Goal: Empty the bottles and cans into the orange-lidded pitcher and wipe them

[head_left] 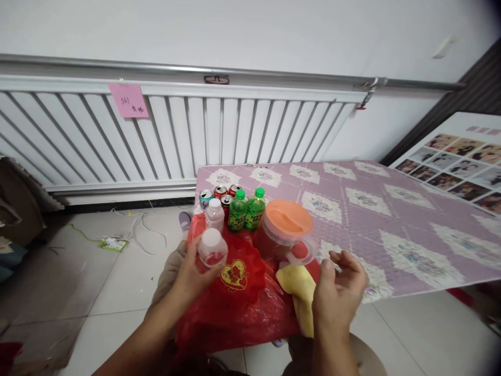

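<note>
My left hand [195, 275] is wrapped round a clear plastic bottle [213, 253] with a white cap, held over the red plastic sheet [235, 324]. Below it lies a red scallop-edged plate [250, 292] with a gold heart print. My right hand [340, 287] is raised, palm up with loosely curled fingers and the thumb apart, and nothing shows in it. Nearest to it are a yellow cloth [299, 287] and a clear pitcher [270, 240] with an orange lid [289, 216]. Behind the held bottle stands a similar white-capped bottle [215, 215].
Two green-capped bottles [237, 211] and several opened drink cans [205, 198] stand at the table's back left. A purple floral tablecloth [344, 198] stretches right to a photo board [454, 162]. A white radiator [235, 125] lines the wall. A power strip [113, 243] lies on the floor.
</note>
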{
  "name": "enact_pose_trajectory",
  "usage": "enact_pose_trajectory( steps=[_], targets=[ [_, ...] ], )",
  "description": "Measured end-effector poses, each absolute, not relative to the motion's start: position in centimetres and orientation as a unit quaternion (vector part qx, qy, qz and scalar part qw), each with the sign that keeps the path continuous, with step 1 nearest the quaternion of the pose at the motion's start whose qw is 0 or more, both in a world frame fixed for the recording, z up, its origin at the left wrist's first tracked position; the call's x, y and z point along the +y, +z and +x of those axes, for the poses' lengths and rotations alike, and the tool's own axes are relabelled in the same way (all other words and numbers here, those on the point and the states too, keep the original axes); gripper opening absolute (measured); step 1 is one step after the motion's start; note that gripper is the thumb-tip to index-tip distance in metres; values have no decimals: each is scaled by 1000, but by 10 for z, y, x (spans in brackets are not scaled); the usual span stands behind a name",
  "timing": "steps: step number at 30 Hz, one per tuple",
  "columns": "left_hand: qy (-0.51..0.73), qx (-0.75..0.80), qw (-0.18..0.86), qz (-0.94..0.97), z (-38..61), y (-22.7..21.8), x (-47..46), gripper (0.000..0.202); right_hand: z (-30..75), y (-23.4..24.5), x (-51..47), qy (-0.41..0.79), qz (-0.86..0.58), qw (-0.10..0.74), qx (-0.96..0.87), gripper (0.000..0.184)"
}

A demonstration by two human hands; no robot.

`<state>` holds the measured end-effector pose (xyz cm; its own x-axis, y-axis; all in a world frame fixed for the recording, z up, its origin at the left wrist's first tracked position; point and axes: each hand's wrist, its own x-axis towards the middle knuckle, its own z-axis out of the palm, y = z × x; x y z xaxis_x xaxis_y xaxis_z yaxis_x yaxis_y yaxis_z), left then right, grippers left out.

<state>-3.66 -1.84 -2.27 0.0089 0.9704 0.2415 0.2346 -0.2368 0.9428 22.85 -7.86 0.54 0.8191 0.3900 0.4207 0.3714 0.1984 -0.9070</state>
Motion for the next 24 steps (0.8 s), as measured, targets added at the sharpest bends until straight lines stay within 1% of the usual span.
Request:
enact_pose_trajectory(
  steps=[2, 4, 6, 8, 11, 13, 17, 20, 24],
  targets=[
    [463, 484, 373, 642, -18, -26, -26, 75, 212, 8, -90, 27, -636, 689, -346, 38],
    [450, 461, 396, 654, -2, -32, -31, 73, 195, 6, -96, 73, -641, 632, -430, 33],
    [450, 445, 421, 650, 9, -40, -33, 70, 180, 1, -97, 115, -638, 576, -498, 33],
    [450, 438, 439, 643, 16, -48, -33, 68, 166, -1, -93, 139, -634, 550, -526, 36],
    [447, 439, 451, 635, 21, -58, -33, 67, 151, -1, -83, 142, -633, 543, -533, 39],
    [447, 436, 458, 633, 21, -60, -32, 68, 143, 1, -75, 127, -629, 538, -547, 38],
    [444, 420, 472, 636, 20, -58, -31, 69, 134, 3, -62, 70, -624, 522, -577, 36],
    [445, 406, 478, 640, 19, -58, -30, 68, 131, 2, -57, 33, -627, 517, -582, 31],
    [448, 386, 464, 659, 18, -61, -29, 66, 131, 1, -55, 37, -615, 523, -589, 28]
  ],
)
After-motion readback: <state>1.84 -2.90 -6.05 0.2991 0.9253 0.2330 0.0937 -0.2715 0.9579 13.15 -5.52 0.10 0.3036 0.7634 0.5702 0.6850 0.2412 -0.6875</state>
